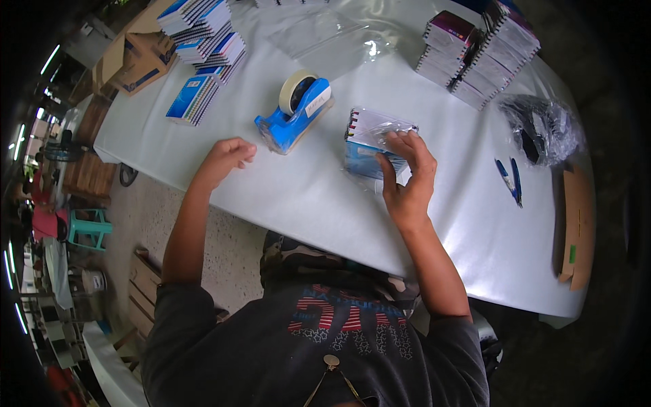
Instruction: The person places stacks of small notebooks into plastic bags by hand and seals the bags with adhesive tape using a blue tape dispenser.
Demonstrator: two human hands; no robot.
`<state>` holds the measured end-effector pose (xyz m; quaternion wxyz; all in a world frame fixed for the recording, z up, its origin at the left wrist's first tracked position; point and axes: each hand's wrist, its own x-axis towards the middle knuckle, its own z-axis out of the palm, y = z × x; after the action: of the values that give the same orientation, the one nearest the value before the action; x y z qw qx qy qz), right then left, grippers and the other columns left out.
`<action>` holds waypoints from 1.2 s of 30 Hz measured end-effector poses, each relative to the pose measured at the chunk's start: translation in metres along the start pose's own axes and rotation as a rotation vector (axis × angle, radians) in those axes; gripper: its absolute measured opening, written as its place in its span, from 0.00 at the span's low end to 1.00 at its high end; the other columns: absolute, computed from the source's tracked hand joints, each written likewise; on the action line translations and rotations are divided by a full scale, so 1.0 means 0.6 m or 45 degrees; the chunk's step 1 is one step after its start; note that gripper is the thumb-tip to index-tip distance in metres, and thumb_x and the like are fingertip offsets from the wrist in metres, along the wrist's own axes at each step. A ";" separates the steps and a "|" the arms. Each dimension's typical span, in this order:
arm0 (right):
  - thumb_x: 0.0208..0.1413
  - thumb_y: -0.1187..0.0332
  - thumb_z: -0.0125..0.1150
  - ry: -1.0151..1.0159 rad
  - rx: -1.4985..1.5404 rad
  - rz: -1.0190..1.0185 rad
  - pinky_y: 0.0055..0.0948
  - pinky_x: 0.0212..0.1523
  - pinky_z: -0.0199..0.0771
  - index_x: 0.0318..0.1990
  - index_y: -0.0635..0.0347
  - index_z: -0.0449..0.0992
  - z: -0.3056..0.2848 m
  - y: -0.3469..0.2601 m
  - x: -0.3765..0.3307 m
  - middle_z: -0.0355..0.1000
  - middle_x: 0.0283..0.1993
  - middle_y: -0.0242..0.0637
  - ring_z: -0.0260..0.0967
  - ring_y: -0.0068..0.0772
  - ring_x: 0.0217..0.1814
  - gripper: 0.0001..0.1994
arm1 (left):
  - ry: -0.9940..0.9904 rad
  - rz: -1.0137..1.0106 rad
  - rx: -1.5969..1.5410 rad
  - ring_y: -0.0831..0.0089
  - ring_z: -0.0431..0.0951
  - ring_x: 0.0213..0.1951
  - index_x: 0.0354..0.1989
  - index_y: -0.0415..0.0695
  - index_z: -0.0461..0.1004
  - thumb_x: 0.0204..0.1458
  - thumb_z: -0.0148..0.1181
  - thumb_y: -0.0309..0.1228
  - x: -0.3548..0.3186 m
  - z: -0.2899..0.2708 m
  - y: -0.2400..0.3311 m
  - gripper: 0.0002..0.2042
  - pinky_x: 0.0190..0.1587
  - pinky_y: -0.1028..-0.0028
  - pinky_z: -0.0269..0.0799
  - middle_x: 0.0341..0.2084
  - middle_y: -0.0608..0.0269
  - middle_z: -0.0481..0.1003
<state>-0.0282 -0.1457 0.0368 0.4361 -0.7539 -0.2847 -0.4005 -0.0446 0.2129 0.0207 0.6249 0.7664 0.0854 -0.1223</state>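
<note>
Blue-and-white notebook bundle [362,157] in clear film [388,128] lies left of, and partly under, the right hand [415,180], fingers spread; the left hand [222,161] curls farther off, its grip unclear.

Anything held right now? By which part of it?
Right grip: at the right side of the plastic-wrapped notebook; pinching or just pressing, can't tell. Left grip: curled, nothing visibly held.
</note>
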 end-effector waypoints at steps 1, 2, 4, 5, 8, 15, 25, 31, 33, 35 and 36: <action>0.39 0.83 0.67 0.002 -0.027 -0.003 0.33 0.49 0.62 0.57 0.58 0.61 -0.002 -0.002 0.001 0.74 0.46 0.34 0.68 0.37 0.47 0.34 | 0.341 0.134 0.394 0.74 0.74 0.33 0.40 0.35 0.75 0.55 0.55 0.33 0.011 0.000 0.006 0.13 0.36 0.75 0.69 0.34 0.60 0.77; 0.39 0.83 0.67 0.006 -0.054 -0.006 0.33 0.49 0.62 0.56 0.58 0.61 -0.003 -0.004 0.002 0.74 0.46 0.35 0.68 0.37 0.47 0.33 | 0.681 0.269 0.789 0.75 0.74 0.28 0.38 0.36 0.77 0.56 0.54 0.34 0.015 -0.001 0.010 0.13 0.33 0.76 0.70 0.29 0.61 0.78; 0.39 0.83 0.67 0.004 0.039 0.029 0.33 0.49 0.62 0.56 0.58 0.62 -0.003 0.003 -0.005 0.74 0.46 0.35 0.68 0.37 0.47 0.33 | 0.911 0.402 0.548 0.77 0.72 0.25 0.37 0.35 0.77 0.56 0.53 0.34 0.013 0.038 0.052 0.13 0.31 0.78 0.68 0.26 0.60 0.77; 0.39 0.82 0.67 0.010 0.128 0.052 0.34 0.48 0.63 0.56 0.58 0.62 -0.004 0.011 -0.002 0.74 0.45 0.35 0.69 0.36 0.46 0.32 | 1.131 0.541 0.287 0.79 0.70 0.22 0.36 0.35 0.77 0.56 0.51 0.33 0.011 0.076 0.100 0.13 0.29 0.79 0.67 0.23 0.59 0.77; 0.40 0.81 0.67 0.012 -0.074 0.007 0.34 0.48 0.63 0.55 0.58 0.63 -0.006 0.010 -0.004 0.74 0.44 0.35 0.69 0.36 0.46 0.32 | 0.593 0.833 -0.216 0.79 0.69 0.18 0.31 0.36 0.76 0.58 0.51 0.41 -0.048 0.221 0.189 0.18 0.22 0.81 0.64 0.22 0.57 0.76; 0.38 0.81 0.67 -0.032 -0.001 -0.007 0.33 0.47 0.63 0.55 0.57 0.64 -0.004 0.014 -0.008 0.73 0.46 0.34 0.69 0.37 0.46 0.32 | 0.111 0.366 -0.589 0.82 0.67 0.15 0.24 0.38 0.76 0.52 0.61 0.44 -0.070 0.372 0.193 0.19 0.18 0.83 0.60 0.16 0.63 0.73; 0.35 0.86 0.63 -0.103 -0.087 -0.007 0.36 0.39 0.72 0.47 0.54 0.76 -0.016 0.004 0.004 0.64 0.55 0.43 0.71 0.43 0.43 0.26 | 0.186 0.071 -0.525 0.83 0.65 0.15 0.17 0.41 0.71 0.49 0.64 0.45 -0.061 0.376 0.160 0.20 0.17 0.83 0.58 0.12 0.68 0.68; 0.35 0.74 0.66 -0.421 -0.254 -0.087 0.38 0.57 0.59 0.51 0.56 0.72 -0.068 -0.010 0.035 0.60 0.60 0.45 0.56 0.47 0.62 0.28 | 0.416 0.230 -0.255 0.84 0.63 0.16 0.17 0.40 0.71 0.47 0.67 0.41 -0.014 0.361 0.067 0.18 0.19 0.81 0.60 0.13 0.69 0.70; 0.35 0.72 0.68 -0.270 -0.135 -0.037 0.41 0.60 0.56 0.54 0.58 0.70 -0.065 -0.001 0.038 0.59 0.61 0.47 0.52 0.49 0.64 0.31 | 0.523 0.082 0.260 0.84 0.64 0.17 0.20 0.39 0.72 0.45 0.69 0.37 -0.011 0.344 0.045 0.15 0.22 0.80 0.63 0.14 0.69 0.70; 0.34 0.71 0.70 -0.143 0.004 0.047 0.43 0.63 0.52 0.56 0.60 0.67 -0.049 0.003 0.021 0.58 0.61 0.50 0.48 0.51 0.66 0.35 | 0.538 0.206 0.167 0.83 0.65 0.18 0.21 0.38 0.72 0.44 0.69 0.35 -0.012 0.337 0.028 0.14 0.23 0.80 0.64 0.15 0.69 0.71; 0.35 0.70 0.72 -0.118 0.221 0.398 0.43 0.63 0.52 0.57 0.62 0.65 -0.036 0.007 0.016 0.58 0.61 0.51 0.51 0.50 0.65 0.36 | 0.557 0.334 0.072 0.83 0.66 0.19 0.22 0.38 0.72 0.44 0.69 0.33 -0.014 0.335 0.021 0.13 0.24 0.80 0.65 0.16 0.68 0.71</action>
<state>-0.0277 -0.1658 0.0497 0.5429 -0.7662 -0.2174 -0.2665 -0.0653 0.0138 -0.0031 0.5804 0.7962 0.1149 0.1261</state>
